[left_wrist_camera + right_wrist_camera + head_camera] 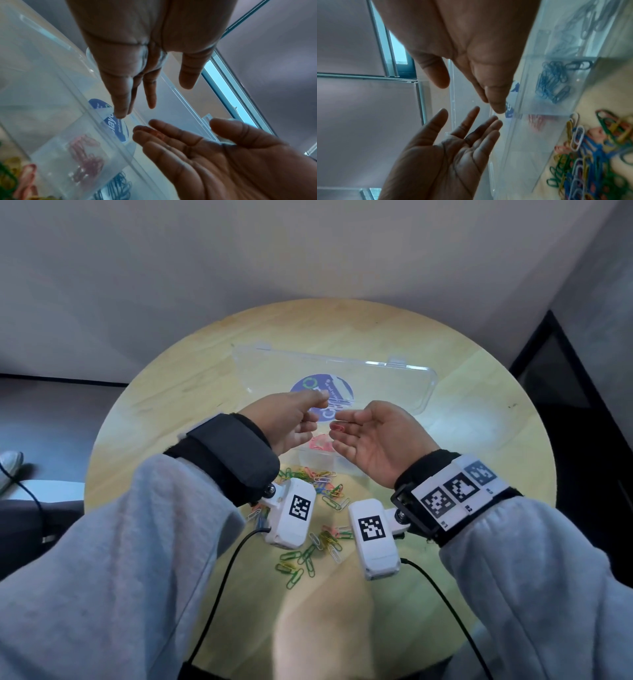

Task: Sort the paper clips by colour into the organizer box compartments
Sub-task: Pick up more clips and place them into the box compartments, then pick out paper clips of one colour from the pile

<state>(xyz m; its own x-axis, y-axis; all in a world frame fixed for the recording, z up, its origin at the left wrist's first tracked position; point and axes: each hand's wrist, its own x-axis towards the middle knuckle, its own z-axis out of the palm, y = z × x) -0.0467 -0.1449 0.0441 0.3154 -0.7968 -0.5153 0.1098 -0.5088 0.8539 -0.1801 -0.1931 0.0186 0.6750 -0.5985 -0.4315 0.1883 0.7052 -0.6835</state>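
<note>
The clear organizer box (320, 461) stands mid-table with its lid (394, 386) laid open behind it. One compartment holds pink-red clips (320, 444), and the right wrist view shows blue clips (553, 81) in the compartment beside it. My left hand (318, 410) and right hand (346, 433) hover over the box with fingertips nearly meeting. The right hand (197, 155) lies palm up with fingers loosely straight, and a red paper clip (156, 133) rests on them. The left hand (453, 146) is open with spread fingers and holds nothing.
A mixed pile of loose clips (318, 508) in green, yellow, white, blue and pink lies on the round wooden table (479, 412) in front of the box, under my wrists. Greyish clips (590, 20) fill another compartment. Black cables trail from both wrist cameras.
</note>
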